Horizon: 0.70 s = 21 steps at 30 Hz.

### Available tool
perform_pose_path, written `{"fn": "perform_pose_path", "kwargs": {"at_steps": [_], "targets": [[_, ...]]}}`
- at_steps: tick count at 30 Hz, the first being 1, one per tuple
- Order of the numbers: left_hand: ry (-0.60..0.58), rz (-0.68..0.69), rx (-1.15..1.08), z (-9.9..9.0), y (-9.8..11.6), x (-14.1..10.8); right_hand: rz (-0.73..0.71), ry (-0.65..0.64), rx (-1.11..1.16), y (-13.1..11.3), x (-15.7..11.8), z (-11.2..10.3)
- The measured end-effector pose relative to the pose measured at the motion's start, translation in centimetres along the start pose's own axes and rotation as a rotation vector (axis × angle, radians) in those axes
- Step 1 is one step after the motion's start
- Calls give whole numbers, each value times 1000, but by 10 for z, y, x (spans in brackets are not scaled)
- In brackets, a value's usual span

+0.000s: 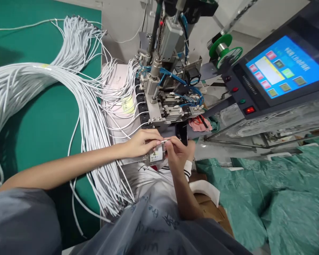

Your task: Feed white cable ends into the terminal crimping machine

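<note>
Both hands meet in front of the machine, at the end of a thin white cable. My left hand pinches this cable between thumb and fingers. From the other side, the fingertips of my right hand close on the same end. Just beneath them is a box with a white label. Beyond the hands stands the machine, with metal cylinders and blue air tubes. Several white cables run into a row of black holders along its left side.
A large bundle of white cables lies across the green table on the left. To the right are a lit control screen, a green spool and green sheeting. A pink cloth lies beside the machine.
</note>
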State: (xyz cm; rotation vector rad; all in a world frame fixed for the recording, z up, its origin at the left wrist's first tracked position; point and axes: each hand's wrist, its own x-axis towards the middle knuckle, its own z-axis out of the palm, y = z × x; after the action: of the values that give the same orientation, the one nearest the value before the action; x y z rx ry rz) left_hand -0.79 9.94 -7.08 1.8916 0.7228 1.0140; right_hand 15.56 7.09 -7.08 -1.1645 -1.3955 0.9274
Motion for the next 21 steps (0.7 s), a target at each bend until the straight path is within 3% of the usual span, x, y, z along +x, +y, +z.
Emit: {"fn": "perform_pose_path", "kwargs": {"at_steps": [8,15,21], "targets": [[52,-5,150,2,0,0,25,-114,-115,-1,7,-12],[29,74,273,2,-6,-2,91,-275,-217,-5,22,-22],[37,-1,204,3,-2,0,61,-115,-116,5,13,-6]]}}
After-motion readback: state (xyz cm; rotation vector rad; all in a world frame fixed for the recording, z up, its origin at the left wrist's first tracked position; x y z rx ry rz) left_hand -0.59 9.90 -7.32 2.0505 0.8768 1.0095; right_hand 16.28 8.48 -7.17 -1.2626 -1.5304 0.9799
